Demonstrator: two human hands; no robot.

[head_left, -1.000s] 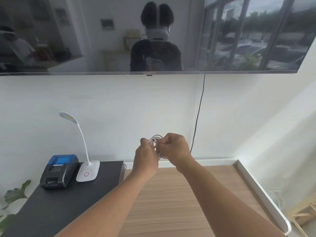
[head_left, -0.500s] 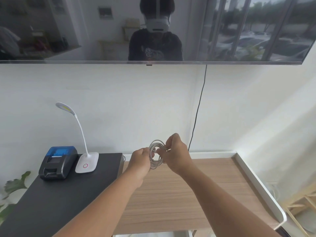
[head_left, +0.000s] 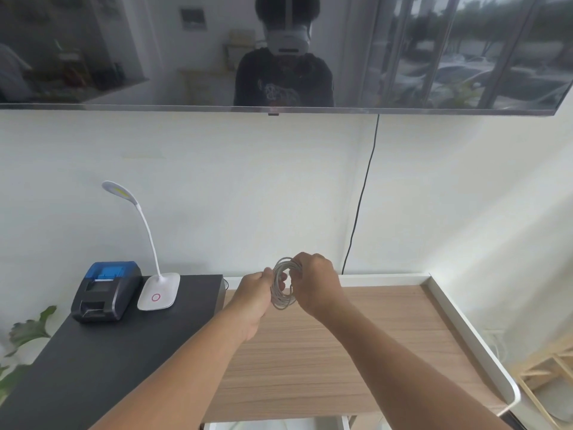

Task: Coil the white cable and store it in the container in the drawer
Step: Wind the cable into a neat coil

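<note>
The white cable [head_left: 282, 297] is wound into a round coil of several loops, held upright in the air above the wooden desk top [head_left: 356, 342]. My left hand [head_left: 255, 294] pinches the coil's left side. My right hand [head_left: 316, 282] grips its upper right side, fingers curled through the loops. A sliver of a white drawer [head_left: 273, 426] shows below the desk's front edge; the container in it is hidden.
A black side cabinet [head_left: 102, 361] on the left carries a blue-and-black label printer [head_left: 105, 291] and a white gooseneck lamp [head_left: 155, 287]. A wall screen [head_left: 279, 51] hangs above, with a black cord [head_left: 359, 206] running down. Plant leaves [head_left: 28, 330] at far left.
Both hands have dropped lower toward the desk with the cable. The loops, bunched tight a second ago, now stand out as a wider round coil between the hands.
</note>
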